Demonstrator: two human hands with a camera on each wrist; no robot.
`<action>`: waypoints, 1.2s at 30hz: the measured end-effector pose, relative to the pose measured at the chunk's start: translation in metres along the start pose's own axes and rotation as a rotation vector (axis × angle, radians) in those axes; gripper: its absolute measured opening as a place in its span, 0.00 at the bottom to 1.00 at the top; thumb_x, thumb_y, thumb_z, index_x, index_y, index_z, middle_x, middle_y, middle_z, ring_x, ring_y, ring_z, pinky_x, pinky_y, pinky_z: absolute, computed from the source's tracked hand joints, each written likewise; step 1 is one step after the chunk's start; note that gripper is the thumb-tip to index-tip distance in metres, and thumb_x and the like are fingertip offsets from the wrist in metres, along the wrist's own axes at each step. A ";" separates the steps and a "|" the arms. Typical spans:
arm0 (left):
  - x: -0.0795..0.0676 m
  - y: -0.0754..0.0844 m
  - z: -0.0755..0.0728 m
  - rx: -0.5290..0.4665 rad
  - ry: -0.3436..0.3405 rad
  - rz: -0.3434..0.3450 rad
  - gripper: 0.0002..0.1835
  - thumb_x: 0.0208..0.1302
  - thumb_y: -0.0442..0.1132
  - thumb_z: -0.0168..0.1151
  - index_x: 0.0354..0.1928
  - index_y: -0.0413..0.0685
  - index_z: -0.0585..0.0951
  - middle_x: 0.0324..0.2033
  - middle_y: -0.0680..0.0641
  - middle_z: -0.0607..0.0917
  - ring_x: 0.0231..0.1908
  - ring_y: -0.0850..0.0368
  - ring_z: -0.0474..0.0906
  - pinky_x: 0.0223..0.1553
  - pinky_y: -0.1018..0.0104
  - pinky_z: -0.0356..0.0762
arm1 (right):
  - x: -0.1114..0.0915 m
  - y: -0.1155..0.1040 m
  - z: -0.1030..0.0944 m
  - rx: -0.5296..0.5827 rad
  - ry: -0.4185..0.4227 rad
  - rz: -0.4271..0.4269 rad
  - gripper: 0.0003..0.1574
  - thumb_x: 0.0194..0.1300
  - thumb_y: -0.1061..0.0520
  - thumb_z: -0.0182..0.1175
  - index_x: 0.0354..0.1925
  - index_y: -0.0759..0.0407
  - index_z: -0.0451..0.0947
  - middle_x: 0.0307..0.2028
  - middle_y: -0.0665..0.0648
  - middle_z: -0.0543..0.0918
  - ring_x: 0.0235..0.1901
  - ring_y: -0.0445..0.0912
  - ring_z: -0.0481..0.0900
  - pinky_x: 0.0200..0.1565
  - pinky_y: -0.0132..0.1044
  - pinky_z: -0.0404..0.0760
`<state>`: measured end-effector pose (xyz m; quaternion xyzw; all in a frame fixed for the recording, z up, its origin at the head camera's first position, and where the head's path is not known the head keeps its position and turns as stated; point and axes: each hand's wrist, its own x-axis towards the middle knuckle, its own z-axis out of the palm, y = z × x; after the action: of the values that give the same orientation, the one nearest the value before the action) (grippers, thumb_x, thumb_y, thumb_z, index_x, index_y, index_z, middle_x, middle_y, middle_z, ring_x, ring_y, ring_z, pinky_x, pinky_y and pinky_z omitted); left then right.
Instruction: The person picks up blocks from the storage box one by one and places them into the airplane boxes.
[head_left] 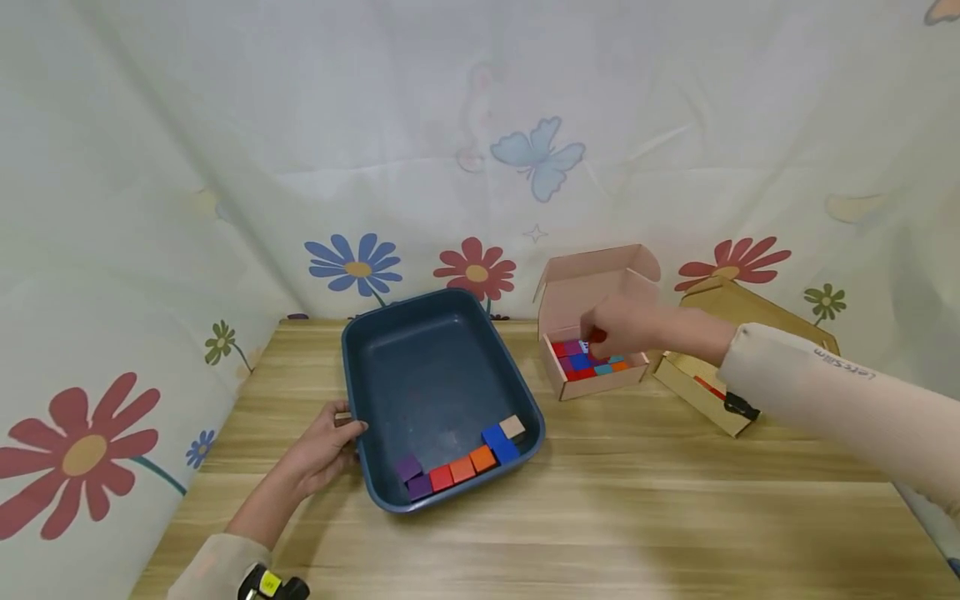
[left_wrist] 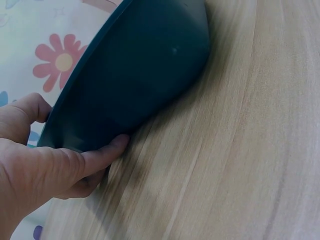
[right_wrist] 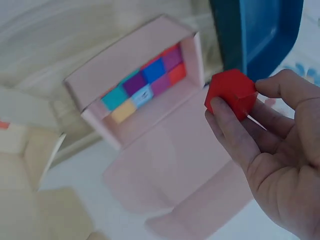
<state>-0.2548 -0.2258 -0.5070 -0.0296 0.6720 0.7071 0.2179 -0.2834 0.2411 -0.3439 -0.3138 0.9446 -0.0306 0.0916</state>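
Observation:
My left hand (head_left: 321, 452) grips the left rim of a dark blue plastic tray (head_left: 427, 375), its fingers against the outer wall (left_wrist: 125, 75) in the left wrist view. Along the tray's near side lie purple cubes (head_left: 420, 487), a red cube (head_left: 442, 477), orange cubes (head_left: 462, 468), blue cubes (head_left: 500, 443) and a plain wooden cube (head_left: 512, 427). Over an open pink cardboard box (head_left: 603, 383), my right hand (head_left: 626, 323) pinches a red cube (right_wrist: 229, 95) between thumb and fingers. Rows of coloured cubes (right_wrist: 154, 71) fill the box floor below.
Right of the pink box stands an open tan cardboard box (head_left: 693, 392) with a red strip inside, partly under my right forearm. A floral curtain (head_left: 420, 125) hangs behind the wooden table (head_left: 600, 517).

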 end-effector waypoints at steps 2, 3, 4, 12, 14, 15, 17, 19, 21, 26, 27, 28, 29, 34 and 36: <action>0.000 -0.001 0.000 0.005 0.001 -0.004 0.32 0.74 0.30 0.49 0.71 0.39 0.44 0.62 0.32 0.58 0.46 0.52 0.74 0.40 0.61 0.79 | -0.006 0.011 -0.004 0.010 -0.004 0.017 0.03 0.62 0.60 0.66 0.35 0.57 0.85 0.28 0.46 0.83 0.30 0.43 0.75 0.38 0.38 0.78; 0.000 -0.001 0.000 0.002 0.005 -0.007 0.32 0.74 0.30 0.49 0.71 0.39 0.44 0.62 0.32 0.59 0.45 0.52 0.74 0.40 0.62 0.79 | -0.009 0.016 -0.005 0.039 -0.010 0.018 0.02 0.62 0.61 0.66 0.35 0.59 0.84 0.29 0.48 0.84 0.31 0.44 0.76 0.38 0.39 0.79; 0.000 -0.001 0.000 0.004 0.006 -0.008 0.32 0.74 0.30 0.49 0.71 0.40 0.44 0.62 0.32 0.59 0.45 0.52 0.74 0.40 0.62 0.79 | -0.011 0.022 -0.006 0.060 -0.011 0.018 0.03 0.62 0.63 0.66 0.36 0.61 0.84 0.30 0.49 0.84 0.30 0.44 0.76 0.38 0.39 0.79; -0.003 0.000 0.002 0.000 -0.017 -0.013 0.34 0.74 0.30 0.49 0.72 0.38 0.43 0.64 0.31 0.58 0.47 0.51 0.75 0.42 0.60 0.80 | -0.031 0.062 -0.011 0.105 -0.031 0.102 0.06 0.63 0.62 0.65 0.39 0.63 0.84 0.31 0.51 0.82 0.30 0.45 0.74 0.36 0.39 0.77; -0.003 0.000 0.002 -0.001 -0.018 -0.012 0.34 0.74 0.30 0.49 0.72 0.37 0.43 0.64 0.31 0.57 0.47 0.50 0.74 0.43 0.59 0.80 | -0.036 0.069 -0.010 0.085 -0.036 0.126 0.07 0.63 0.61 0.65 0.40 0.64 0.84 0.32 0.51 0.83 0.31 0.45 0.75 0.37 0.40 0.78; -0.003 0.000 0.001 -0.001 -0.019 -0.010 0.34 0.74 0.30 0.49 0.72 0.37 0.42 0.64 0.31 0.56 0.48 0.50 0.74 0.43 0.59 0.80 | -0.038 0.073 -0.009 0.078 -0.038 0.137 0.08 0.63 0.61 0.65 0.40 0.64 0.84 0.32 0.51 0.83 0.31 0.45 0.75 0.37 0.41 0.79; -0.002 0.000 0.001 -0.003 -0.014 -0.009 0.33 0.74 0.29 0.48 0.71 0.38 0.43 0.64 0.31 0.56 0.48 0.49 0.74 0.43 0.59 0.80 | -0.042 0.080 -0.007 0.068 -0.050 0.154 0.08 0.64 0.60 0.65 0.40 0.64 0.84 0.32 0.51 0.83 0.31 0.44 0.75 0.36 0.40 0.78; -0.001 0.001 0.000 -0.004 -0.014 -0.009 0.32 0.74 0.29 0.48 0.71 0.38 0.43 0.65 0.30 0.56 0.49 0.49 0.73 0.43 0.60 0.80 | -0.046 0.086 -0.006 0.070 -0.067 0.164 0.07 0.64 0.61 0.65 0.39 0.65 0.83 0.31 0.51 0.82 0.29 0.43 0.76 0.35 0.39 0.79; 0.000 0.001 -0.001 -0.010 -0.011 -0.008 0.32 0.74 0.29 0.48 0.71 0.39 0.44 0.65 0.31 0.56 0.49 0.49 0.74 0.43 0.60 0.80 | -0.050 0.092 -0.003 0.077 -0.092 0.176 0.06 0.64 0.62 0.64 0.38 0.64 0.83 0.30 0.50 0.81 0.26 0.42 0.76 0.33 0.38 0.79; 0.001 0.000 -0.002 -0.014 -0.007 -0.007 0.32 0.73 0.28 0.48 0.70 0.39 0.44 0.64 0.31 0.56 0.48 0.50 0.73 0.43 0.60 0.79 | -0.056 0.102 0.005 0.033 -0.154 0.204 0.05 0.62 0.64 0.62 0.28 0.59 0.80 0.20 0.46 0.73 0.20 0.39 0.71 0.28 0.35 0.72; 0.001 -0.001 -0.002 -0.014 -0.006 -0.007 0.32 0.73 0.29 0.49 0.70 0.40 0.44 0.64 0.31 0.56 0.48 0.50 0.73 0.42 0.60 0.79 | -0.057 0.103 0.007 0.001 -0.151 0.200 0.08 0.61 0.64 0.63 0.26 0.57 0.79 0.19 0.45 0.71 0.19 0.38 0.69 0.27 0.35 0.70; 0.002 -0.001 -0.002 -0.015 -0.006 -0.007 0.32 0.73 0.29 0.49 0.70 0.40 0.44 0.63 0.32 0.57 0.47 0.51 0.73 0.42 0.60 0.79 | -0.058 0.103 0.010 -0.037 -0.147 0.200 0.11 0.59 0.64 0.63 0.22 0.54 0.76 0.16 0.44 0.68 0.18 0.38 0.66 0.27 0.35 0.66; 0.002 -0.001 -0.002 -0.017 -0.005 -0.006 0.32 0.73 0.29 0.49 0.70 0.40 0.45 0.63 0.32 0.57 0.47 0.51 0.73 0.41 0.61 0.78 | -0.059 0.103 0.013 -0.075 -0.136 0.200 0.16 0.57 0.65 0.62 0.18 0.51 0.72 0.14 0.44 0.64 0.17 0.38 0.61 0.27 0.35 0.62; 0.003 -0.003 -0.003 -0.021 -0.012 -0.006 0.31 0.73 0.28 0.49 0.69 0.40 0.45 0.62 0.32 0.57 0.46 0.51 0.73 0.40 0.61 0.78 | -0.063 0.103 0.024 -0.263 -0.057 0.194 0.25 0.48 0.64 0.63 0.10 0.45 0.61 0.11 0.41 0.57 0.18 0.39 0.55 0.27 0.37 0.54; 0.003 -0.003 -0.003 -0.026 -0.011 -0.010 0.31 0.73 0.28 0.49 0.69 0.41 0.45 0.62 0.33 0.57 0.46 0.51 0.72 0.40 0.61 0.78 | -0.065 0.104 0.028 -0.271 -0.049 0.178 0.25 0.48 0.64 0.63 0.09 0.45 0.62 0.11 0.41 0.58 0.18 0.39 0.56 0.27 0.36 0.55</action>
<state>-0.2573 -0.2283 -0.5114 -0.0321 0.6614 0.7148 0.2248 -0.2880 0.3627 -0.3735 -0.2389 0.9616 0.1129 0.0739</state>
